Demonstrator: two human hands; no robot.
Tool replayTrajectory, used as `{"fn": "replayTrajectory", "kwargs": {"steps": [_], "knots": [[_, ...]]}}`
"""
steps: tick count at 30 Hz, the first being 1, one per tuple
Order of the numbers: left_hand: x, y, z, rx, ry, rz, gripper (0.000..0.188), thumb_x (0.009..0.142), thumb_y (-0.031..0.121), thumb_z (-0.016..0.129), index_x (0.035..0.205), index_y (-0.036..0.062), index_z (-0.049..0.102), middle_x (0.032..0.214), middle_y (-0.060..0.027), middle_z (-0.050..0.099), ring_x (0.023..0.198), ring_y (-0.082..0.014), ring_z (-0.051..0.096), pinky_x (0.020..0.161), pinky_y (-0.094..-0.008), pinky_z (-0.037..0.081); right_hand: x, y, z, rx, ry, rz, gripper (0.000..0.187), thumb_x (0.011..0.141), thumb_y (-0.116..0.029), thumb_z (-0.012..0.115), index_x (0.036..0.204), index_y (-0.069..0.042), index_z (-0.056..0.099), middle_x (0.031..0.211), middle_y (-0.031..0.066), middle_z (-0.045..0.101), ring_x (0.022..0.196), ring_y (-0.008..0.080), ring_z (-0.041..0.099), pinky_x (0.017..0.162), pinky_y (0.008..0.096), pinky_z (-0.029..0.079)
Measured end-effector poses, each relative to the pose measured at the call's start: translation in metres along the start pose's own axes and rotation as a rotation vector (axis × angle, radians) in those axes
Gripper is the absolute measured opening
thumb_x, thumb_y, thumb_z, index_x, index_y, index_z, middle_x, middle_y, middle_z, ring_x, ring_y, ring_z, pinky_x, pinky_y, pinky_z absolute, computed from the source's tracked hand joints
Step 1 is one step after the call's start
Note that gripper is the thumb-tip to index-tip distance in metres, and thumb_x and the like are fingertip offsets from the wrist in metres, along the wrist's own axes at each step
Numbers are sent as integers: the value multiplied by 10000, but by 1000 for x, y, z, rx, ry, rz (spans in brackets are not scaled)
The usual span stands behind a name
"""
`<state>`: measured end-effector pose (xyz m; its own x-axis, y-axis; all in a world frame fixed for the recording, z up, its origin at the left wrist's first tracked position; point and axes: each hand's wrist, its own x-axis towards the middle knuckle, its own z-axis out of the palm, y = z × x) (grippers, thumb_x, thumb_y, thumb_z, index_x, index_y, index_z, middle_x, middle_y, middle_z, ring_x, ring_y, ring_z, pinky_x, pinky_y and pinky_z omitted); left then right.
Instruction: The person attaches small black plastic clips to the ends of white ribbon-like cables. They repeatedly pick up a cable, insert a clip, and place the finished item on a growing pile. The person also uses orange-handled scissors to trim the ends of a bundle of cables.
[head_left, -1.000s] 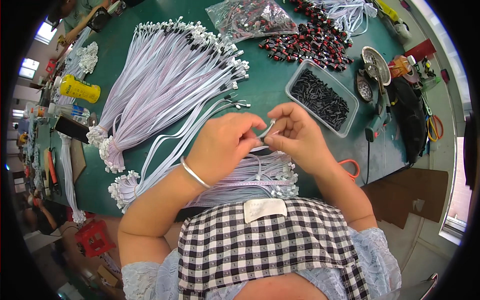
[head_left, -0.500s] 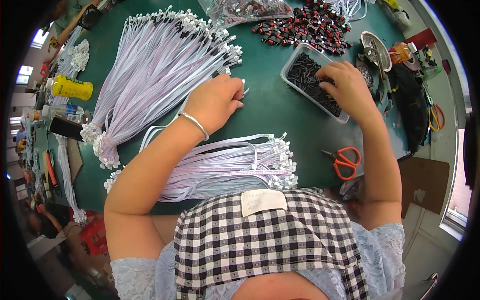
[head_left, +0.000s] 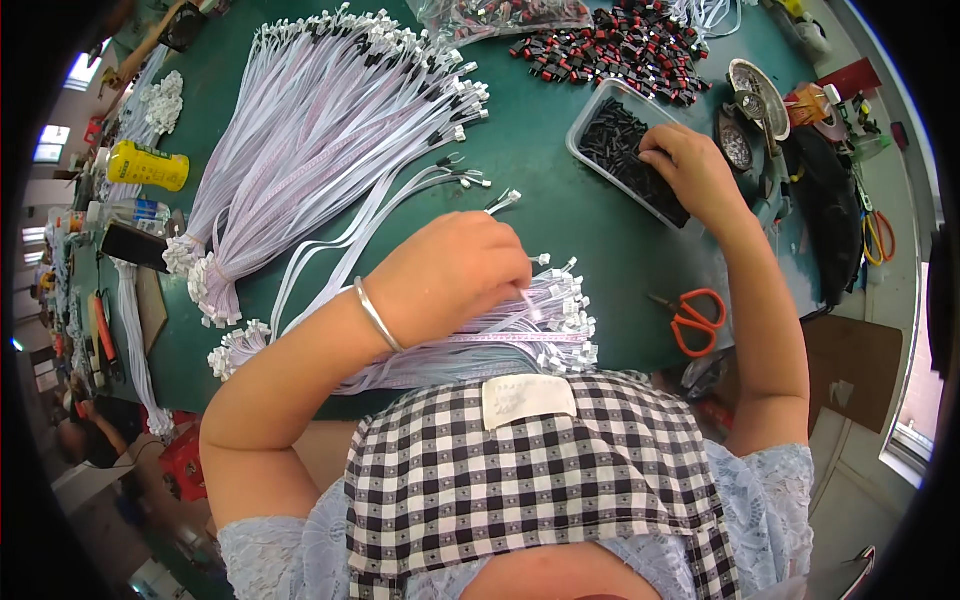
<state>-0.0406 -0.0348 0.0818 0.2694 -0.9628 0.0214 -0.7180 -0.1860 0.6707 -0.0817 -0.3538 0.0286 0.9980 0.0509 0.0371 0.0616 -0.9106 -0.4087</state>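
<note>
My left hand [head_left: 455, 275], with a bangle at its wrist, is over the near pile of white ribbon cables [head_left: 470, 352]. Its fingers pinch a white ribbon cable [head_left: 530, 303] close to the connector end. My right hand [head_left: 697, 178] reaches over the right rim of a clear plastic tray [head_left: 577, 145] full of short black tubes [head_left: 612, 130]. The fingertips are closed down among the tubes; what they hold is hidden. Between the near pile and a large fanned bundle of cables [head_left: 310, 150], a few loose cables [head_left: 385, 195] lie with their connectors pointing right.
Orange-handled scissors [head_left: 697, 322] lie right of the near pile. A heap of black and red parts [head_left: 625, 50] is beyond the tray, beside a clear bag [head_left: 500, 15]. Metal dishes [head_left: 757, 95] stand far right. A yellow bottle [head_left: 148, 166] and dark phone [head_left: 134, 246] are left.
My left hand has moved nearer, from beside the large bundle to over the near pile, leaving loose cables uncovered behind it. My right hand stays at the tray, shifted slightly.
</note>
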Motion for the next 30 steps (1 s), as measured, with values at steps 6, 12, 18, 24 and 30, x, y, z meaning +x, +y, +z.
{"fn": "replayTrajectory", "kwargs": {"steps": [6,12,18,24,30], "knots": [[4,18,11,-902,112,-634,73,903,82,610,946,22,617,865,0,614,706,-59,573,645,-207,477,0,-11,-2,13,-27,-28,163,815,-175,655,929,-62,630,902,105,611,899,318,595,767,409,481],[6,14,23,-976,118,-719,144,884,107,644,1003,27,644,804,-16,638,650,-68,581,578,-201,480,6,-18,-3,13,-120,28,162,803,-163,664,928,-65,630,919,103,614,906,317,597,773,405,482],[5,10,28,-1167,167,-703,108,883,106,647,952,25,628,792,-28,632,681,-86,594,634,-220,498,4,-16,-6,26,-66,37,128,812,-133,641,896,-44,603,918,124,612,886,338,590,762,419,475],[2,7,32,-1317,240,-718,98,866,86,662,929,47,598,776,-10,597,654,-81,574,607,-218,480,8,-18,-17,4,-95,69,108,813,-71,608,910,-28,591,881,160,606,866,362,590,755,423,474],[2,5,34,-1304,260,-708,89,877,107,650,926,53,599,769,2,583,610,-68,540,548,-200,429,4,-15,-14,111,-14,-12,200,805,-18,599,1000,-24,639,879,174,609,854,352,602,766,409,486]]}}
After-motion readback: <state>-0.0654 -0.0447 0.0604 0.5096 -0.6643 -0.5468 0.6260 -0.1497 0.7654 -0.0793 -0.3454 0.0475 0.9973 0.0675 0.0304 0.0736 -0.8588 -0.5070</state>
